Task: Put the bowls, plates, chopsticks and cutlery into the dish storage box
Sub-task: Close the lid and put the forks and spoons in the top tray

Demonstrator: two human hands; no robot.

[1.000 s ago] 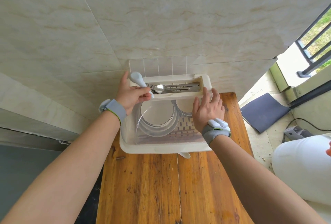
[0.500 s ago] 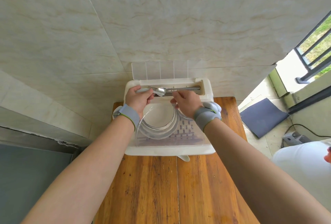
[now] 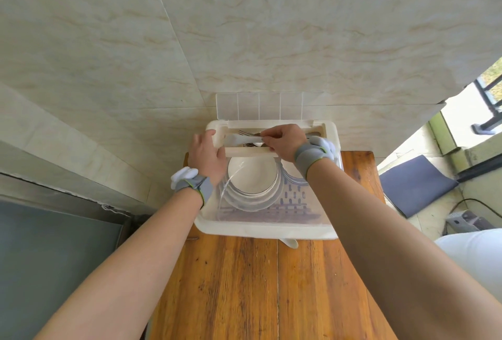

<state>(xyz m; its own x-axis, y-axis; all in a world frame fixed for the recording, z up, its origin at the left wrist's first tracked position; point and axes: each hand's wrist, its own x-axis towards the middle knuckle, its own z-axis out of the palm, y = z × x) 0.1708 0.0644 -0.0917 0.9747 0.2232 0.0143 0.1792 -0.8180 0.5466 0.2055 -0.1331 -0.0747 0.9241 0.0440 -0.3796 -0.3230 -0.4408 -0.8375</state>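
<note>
Pinched by the right hand [image 3: 285,141]: a white spoon [image 3: 241,138], lying lengthwise in the cutlery slot at the back of the box [image 3: 267,229]. Beside it, fork [image 3: 244,132] tines, with the handles hidden under that hand. Released, the left hand [image 3: 207,155], fingers loose against the box's left rim, off the spoon it gripped half a second ago. Upright in the main bay, plates [image 3: 252,174]; behind the right wrist, a bowl [image 3: 292,175], half hidden. Against the wall [image 3: 244,27], the lid [image 3: 260,106], raised.

Home setting: tiled wall [image 3: 244,27] and wooden table [image 3: 244,285].
</note>
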